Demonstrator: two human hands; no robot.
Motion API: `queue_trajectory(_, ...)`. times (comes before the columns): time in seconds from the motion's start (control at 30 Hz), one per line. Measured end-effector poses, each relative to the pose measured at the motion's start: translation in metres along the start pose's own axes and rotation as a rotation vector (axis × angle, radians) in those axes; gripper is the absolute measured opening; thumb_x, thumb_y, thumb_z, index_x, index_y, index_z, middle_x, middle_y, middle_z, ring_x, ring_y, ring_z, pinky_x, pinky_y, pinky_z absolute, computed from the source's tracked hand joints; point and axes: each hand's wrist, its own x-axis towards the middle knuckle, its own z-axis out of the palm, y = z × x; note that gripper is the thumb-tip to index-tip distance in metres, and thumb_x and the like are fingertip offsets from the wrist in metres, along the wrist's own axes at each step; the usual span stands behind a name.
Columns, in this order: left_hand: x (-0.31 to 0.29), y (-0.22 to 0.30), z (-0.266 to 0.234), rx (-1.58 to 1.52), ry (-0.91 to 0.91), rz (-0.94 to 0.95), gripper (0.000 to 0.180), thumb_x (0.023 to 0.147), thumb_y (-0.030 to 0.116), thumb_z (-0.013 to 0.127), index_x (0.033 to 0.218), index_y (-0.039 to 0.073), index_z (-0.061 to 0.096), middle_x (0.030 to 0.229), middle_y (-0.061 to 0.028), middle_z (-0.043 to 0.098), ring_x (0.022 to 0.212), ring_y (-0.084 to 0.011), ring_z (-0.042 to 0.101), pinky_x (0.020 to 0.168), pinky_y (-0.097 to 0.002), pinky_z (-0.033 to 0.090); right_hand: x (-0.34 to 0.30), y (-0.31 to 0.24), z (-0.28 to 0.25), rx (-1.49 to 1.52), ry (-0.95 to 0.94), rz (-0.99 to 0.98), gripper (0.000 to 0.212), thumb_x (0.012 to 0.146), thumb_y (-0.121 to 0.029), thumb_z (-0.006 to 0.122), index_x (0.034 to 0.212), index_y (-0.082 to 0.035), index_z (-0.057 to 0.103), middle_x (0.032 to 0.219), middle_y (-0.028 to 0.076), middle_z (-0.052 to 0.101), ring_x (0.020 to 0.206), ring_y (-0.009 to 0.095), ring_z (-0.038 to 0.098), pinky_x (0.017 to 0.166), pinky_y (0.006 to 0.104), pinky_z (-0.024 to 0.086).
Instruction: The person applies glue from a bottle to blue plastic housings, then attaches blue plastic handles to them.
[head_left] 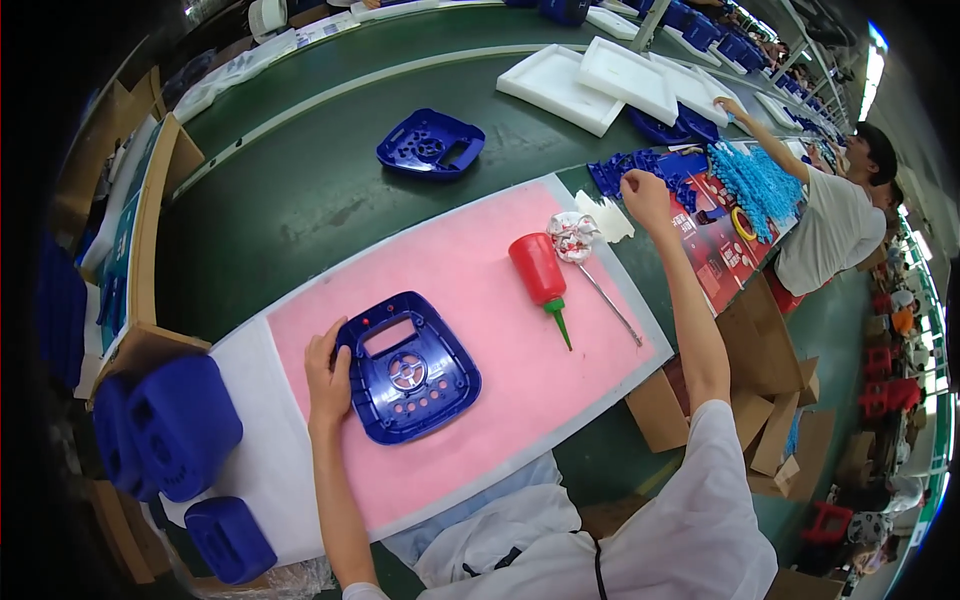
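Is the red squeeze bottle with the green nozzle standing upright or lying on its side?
Lying on its side: the red squeeze bottle rests flat on the pink mat, green nozzle pointing toward the person.

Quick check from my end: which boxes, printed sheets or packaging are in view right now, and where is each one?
Red printed sheet: flat on the bench right of the pink mat, red with small pictures.
White foam trays: on the green belt, far side, rectangular.
Brown cardboard boxes: on the floor at right, open flaps.
Cardboard box: left of the belt, brown, open.
No screens in view.

Green workbench [290, 190], pink mat [470, 290], blue housing [430, 143], white trays [600, 80]
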Motion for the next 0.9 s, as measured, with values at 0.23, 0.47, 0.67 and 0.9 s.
queue_trajectory(0.23,0.000,0.002,-0.002,-0.026,0.015,-0.012,0.036,0.088,0.011,0.055,0.123,0.006,0.063,0.086,-0.0112,0.056,0.085,-0.0250,0.052,0.084,-0.0360,0.041,0.029,0.008,0.046,-0.277,-0.095,-0.118,0.025,0.076,-0.025,0.073,0.090,-0.004,0.069,0.089,0.019,0.068,0.084,0.036,0.067,0.073,0.0454,0.054)
queue_trajectory(0.47,-0.003,0.002,-0.004,-0.034,0.025,-0.007,0.036,0.087,0.010,0.057,0.122,0.005,0.063,0.084,-0.0105,0.056,0.081,-0.0247,0.051,0.081,-0.0351,0.040,0.030,-0.015,0.050,-0.545,-0.111,-0.157,0.019,0.067,-0.012,0.072,0.084,-0.004,0.069,0.088,0.018,0.069,0.084,0.036,0.068,0.074,0.0448,0.055)
queue_trajectory(0.67,0.003,0.001,0.001,-0.021,0.030,0.030,0.038,0.084,0.009,0.058,0.121,0.004,0.063,0.081,-0.0102,0.054,0.079,-0.0256,0.049,0.082,-0.0363,0.039,0.035,-0.053,0.006,-0.180,-0.115,0.122,0.024,0.067,-0.022,0.071,0.077,0.000,0.066,0.083,0.018,0.070,0.077,0.030,0.070,0.071,0.0374,0.055)
queue_trajectory(0.9,-0.001,-0.004,-0.014,0.054,0.048,0.072,0.039,0.076,0.009,0.058,0.114,0.004,0.066,0.089,-0.0111,0.063,0.085,-0.0266,0.053,0.086,-0.0380,0.039,-0.077,-0.256,-0.051,1.326,-0.697,0.043,0.024,0.082,0.000,0.056,0.105,0.004,0.055,0.087,0.019,0.070,0.071,0.022,0.068,0.063,0.0307,0.056)
